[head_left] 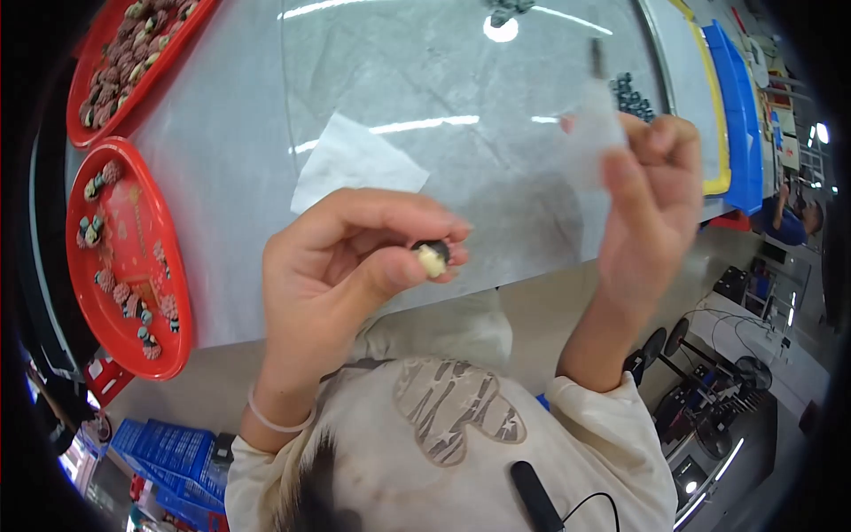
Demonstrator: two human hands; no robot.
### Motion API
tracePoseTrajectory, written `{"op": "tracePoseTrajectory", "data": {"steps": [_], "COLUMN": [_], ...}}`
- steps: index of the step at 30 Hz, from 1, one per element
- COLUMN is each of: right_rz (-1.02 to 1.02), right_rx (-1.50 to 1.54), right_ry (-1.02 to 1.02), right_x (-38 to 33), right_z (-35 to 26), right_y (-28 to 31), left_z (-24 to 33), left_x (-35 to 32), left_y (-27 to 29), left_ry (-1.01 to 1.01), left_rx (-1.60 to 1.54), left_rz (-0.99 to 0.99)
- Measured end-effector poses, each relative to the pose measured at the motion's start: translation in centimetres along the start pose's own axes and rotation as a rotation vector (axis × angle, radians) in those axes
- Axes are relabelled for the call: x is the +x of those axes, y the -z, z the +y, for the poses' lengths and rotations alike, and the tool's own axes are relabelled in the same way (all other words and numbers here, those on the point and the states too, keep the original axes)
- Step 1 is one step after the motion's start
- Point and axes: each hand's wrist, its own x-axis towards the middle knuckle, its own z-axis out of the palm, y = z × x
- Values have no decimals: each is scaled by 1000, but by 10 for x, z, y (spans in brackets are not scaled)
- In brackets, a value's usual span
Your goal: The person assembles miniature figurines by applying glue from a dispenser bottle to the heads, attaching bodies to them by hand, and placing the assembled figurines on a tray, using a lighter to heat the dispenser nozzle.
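Pinching a small round black-and-cream part (433, 257), left hand (346, 266) curls.

Small part (433, 257): my left hand (346, 266) pinches it, fingers covering most; kind unclear.
Wrapper (592, 133): blurred in my right hand (651, 195).
Upper red tray (133, 62): cut off at the edge.
Tray pieces (115, 288): too small to tell.
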Motion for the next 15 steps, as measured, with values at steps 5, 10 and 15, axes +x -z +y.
{"op": "tracePoseTrajectory", "data": {"steps": [5,10,15], "right_rz": [-75,-184,-85], "right_rx": [-325,-552,-942], "right_ry": [165,159,212], "right_x": [12,13,24], "right_z": [15,18,-7], "right_y": [-17,-20,13], "left_z": [1,2,3], "left_x": [0,1,2], "left_y": [-3,-3,-5], "left_ry": [31,48,61], "left_rx": [1,8,14], "left_rz": [1,7,-8]}}
